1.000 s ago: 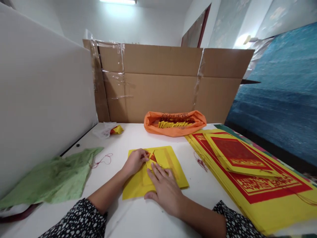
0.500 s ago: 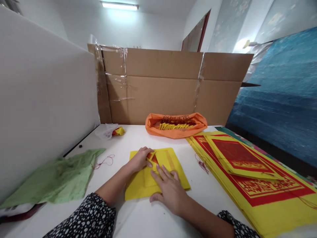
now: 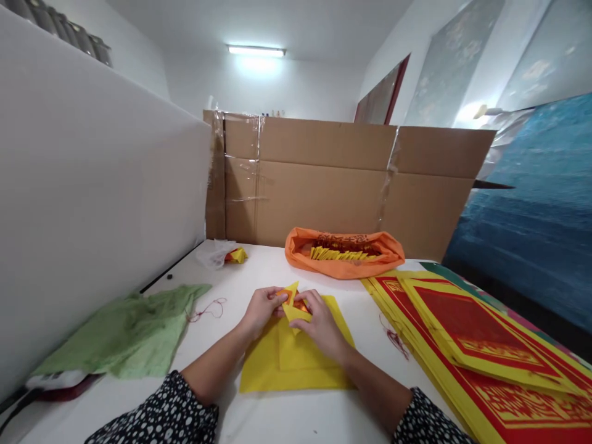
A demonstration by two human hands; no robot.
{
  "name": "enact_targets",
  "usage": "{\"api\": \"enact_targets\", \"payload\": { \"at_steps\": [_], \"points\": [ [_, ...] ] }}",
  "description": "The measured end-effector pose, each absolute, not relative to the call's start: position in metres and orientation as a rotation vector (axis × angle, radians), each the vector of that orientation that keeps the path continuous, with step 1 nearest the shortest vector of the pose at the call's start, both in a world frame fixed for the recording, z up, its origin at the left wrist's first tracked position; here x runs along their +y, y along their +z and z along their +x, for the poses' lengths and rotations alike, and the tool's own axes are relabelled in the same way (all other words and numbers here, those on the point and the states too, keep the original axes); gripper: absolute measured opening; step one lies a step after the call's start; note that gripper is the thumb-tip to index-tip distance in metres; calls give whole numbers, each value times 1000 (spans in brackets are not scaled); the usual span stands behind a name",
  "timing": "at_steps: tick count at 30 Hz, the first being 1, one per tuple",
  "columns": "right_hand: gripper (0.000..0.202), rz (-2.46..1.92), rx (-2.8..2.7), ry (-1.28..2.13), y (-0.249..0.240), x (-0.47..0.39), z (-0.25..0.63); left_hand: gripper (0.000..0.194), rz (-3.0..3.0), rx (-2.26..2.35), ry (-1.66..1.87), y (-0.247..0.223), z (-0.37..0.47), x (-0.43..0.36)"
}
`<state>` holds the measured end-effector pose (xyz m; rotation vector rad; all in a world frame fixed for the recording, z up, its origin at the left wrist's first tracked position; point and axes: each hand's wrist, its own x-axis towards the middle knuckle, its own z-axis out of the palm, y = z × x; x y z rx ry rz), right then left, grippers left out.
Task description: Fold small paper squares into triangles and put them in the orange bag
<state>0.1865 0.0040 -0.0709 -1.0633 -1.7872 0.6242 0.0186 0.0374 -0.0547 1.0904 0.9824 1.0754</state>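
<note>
Both hands hold a small folded paper (image 3: 295,312), yellow with orange-red patches and a pointed corner standing up. My left hand (image 3: 263,310) pinches its left side between thumb and fingers. On the right side, my right hand (image 3: 322,324) grips it with curled fingers and thumb. Beneath the hands lie larger yellow sheets (image 3: 305,369), flat on the white table; their upper part is partly covered by my hands and the folded piece.
Behind stands an orange bag (image 3: 342,271) holding several yellow folded papers. Yellow-and-red printed sheets (image 3: 481,333) are stacked at right. A green cloth (image 3: 124,333), red string (image 3: 208,310) and a plastic bag (image 3: 215,254) lie at left. A cardboard panel (image 3: 319,191) closes off the back.
My right hand has gone from lying spread on the yellow sheets to gripping the small folded paper, which now stands up between both hands. The camera view has shifted.
</note>
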Motion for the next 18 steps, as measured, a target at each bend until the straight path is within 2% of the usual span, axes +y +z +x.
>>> {"api": "enact_targets", "payload": {
  "at_steps": [3,10,14,18],
  "points": [
    [31,-1051,-1755,654,-74,3,189,21,934,944,1036,-50,21,32],
    [16,-974,-1768,714,-68,-1,190,20,750,878,994,-50,18,34],
    [33,-1062,-1581,627,-71,0,185,16,654,887,1016,-48,17,35],
    [40,-1231,-1394,645,-82,8,187,15,682,865,1030,-48,20,33]
  ]
}}
